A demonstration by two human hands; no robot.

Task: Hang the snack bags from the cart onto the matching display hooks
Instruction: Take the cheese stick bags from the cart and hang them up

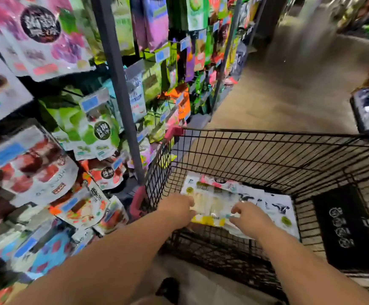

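Snack bags hang in crowded rows on the display rack [115, 62] that fills the left side: purple grape packs up high, green packs [95, 133] in the middle, red and white packs [29, 164] lower down, with blue price tags clipped among them. All of it is blurred, so the print cannot be read. Just right of the rack's dark upright stands the black wire cart [267, 155], its near left corner close against the rack. Both bare arms reach down into the cart. The left hand [177, 209] has its fingers curled over the left edge of a pale bag with a yellow strip [210, 211], gripping it. The right hand [248, 217] rests on the same bag's right edge with fingers bent, though whether it truly pinches the bag I cannot tell. This bag lies on top of a loose pile on the cart floor, with a pink-topped bag [216, 181] behind it and white bags with dark markings [276, 208] to the right. A black panel with white characters [344, 227] sits at the cart's right side. Tan floor [289, 95] stretches beyond.
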